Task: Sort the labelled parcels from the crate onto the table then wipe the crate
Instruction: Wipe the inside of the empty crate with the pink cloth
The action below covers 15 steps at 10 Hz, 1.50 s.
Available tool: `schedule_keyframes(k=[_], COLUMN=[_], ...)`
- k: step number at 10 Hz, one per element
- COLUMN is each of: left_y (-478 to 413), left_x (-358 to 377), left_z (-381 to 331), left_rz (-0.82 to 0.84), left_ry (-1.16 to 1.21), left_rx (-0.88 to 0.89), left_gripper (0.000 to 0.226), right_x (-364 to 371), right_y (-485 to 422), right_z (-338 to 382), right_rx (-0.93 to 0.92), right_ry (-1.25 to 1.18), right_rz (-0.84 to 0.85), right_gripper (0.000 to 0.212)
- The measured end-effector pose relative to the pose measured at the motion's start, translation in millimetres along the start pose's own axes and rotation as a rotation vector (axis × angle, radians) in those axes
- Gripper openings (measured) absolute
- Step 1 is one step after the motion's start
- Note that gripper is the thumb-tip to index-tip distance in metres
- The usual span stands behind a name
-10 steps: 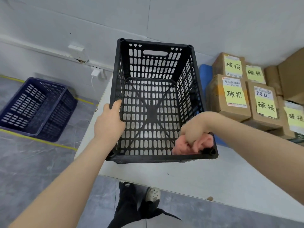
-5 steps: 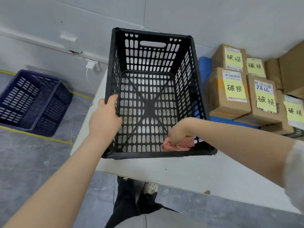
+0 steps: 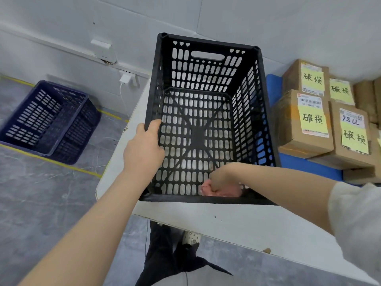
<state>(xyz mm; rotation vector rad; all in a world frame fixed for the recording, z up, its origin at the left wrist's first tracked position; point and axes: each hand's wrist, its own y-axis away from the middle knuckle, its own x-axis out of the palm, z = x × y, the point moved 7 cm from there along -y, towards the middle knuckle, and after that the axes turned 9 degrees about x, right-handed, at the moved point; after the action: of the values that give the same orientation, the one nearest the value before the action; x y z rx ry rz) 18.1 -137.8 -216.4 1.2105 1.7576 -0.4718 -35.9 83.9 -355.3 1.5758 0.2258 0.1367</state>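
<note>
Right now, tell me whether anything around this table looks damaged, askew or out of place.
Two small things: the white wall trunking looks cracked beside its small box, and a brown scrap lies loose near the table front edge. The crate and parcels look orderly.

Handwritten yellow notes (image 3: 312,118) on the cardboard parcels (image 3: 292,129) at two to three o'clock each read 破损. At three o'clock, one parcel's white label (image 3: 351,120) reads 93 LL — printed barcode labels (image 3: 309,100) stay too small to read.
</note>
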Motion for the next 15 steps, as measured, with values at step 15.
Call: schedule_keyframes(k=[15], left_y=[-1], left_x=[1], left_z=[2], left_rz=[0.01], left_ry=[0.001], left_rx=[-0.03], left_gripper=[0.067], right_x=[19], right_y=[158], right_z=[44], right_rx=[-0.691], right_ry=[-0.223], right_rz=[-0.027], right_gripper=[0.037])
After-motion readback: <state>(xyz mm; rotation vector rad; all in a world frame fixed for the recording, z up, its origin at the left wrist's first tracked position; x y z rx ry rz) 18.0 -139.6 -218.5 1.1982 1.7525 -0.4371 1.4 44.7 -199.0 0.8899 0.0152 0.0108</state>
